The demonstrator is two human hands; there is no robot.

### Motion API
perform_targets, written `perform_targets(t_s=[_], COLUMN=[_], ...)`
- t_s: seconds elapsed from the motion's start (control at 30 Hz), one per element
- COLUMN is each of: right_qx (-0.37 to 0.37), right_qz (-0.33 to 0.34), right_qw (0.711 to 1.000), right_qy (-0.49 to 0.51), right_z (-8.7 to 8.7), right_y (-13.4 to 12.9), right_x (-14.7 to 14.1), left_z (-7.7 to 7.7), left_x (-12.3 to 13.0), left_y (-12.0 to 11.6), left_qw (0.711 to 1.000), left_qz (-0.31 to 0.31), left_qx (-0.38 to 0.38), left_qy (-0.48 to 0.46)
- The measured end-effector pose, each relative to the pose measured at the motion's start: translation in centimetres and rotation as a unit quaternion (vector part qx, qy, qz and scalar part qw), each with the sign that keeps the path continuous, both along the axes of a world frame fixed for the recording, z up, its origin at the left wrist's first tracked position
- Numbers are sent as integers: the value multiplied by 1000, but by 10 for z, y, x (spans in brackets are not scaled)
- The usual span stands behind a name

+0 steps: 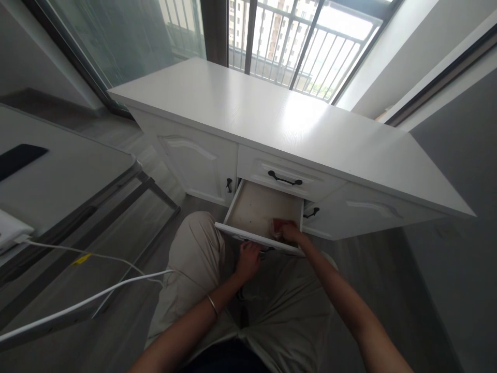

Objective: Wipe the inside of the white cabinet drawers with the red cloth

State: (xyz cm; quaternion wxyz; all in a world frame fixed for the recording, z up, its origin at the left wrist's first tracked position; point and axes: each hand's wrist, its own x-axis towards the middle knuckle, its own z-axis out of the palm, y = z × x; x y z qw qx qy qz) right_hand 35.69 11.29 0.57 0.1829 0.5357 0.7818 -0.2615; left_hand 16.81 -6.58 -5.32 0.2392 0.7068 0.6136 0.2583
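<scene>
The right hand (pixel 289 232) pinches a small red item (pixel 277 227), whitish at its lower edge, inside the open white drawer (pixel 252 210); the left hand (pixel 249 259) curls at the drawer's front, its grip unclear.

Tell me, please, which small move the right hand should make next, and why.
I'd probably loosen the right hand to release the red item: it is inside the open drawer, while the left hand is at the drawer's front.
</scene>
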Motion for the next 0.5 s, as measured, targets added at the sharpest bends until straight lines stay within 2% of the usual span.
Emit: perform_targets(t_s=[0.1, 0.23, 0.33, 0.5], right_qx=[-70, -134, -142, -137], right_qz=[19, 1, 8, 18], right_qw=[997, 991, 989, 990], right_qy=[8, -30, -50, -32], right_z=[5, 14, 15, 4], right_y=[-14, -6, 2, 0], right_x=[4, 1, -1, 8], left_z=[1, -1, -4, -5], left_x=[0, -1, -1, -1], left_y=[0, 0, 0, 0], left_qw=[1000, 1000, 1000, 1000], left_qz=[-2, -7, -10, -7], left_qx=[-3, -1, -3, -12], left_qy=[3, 7, 8, 8])
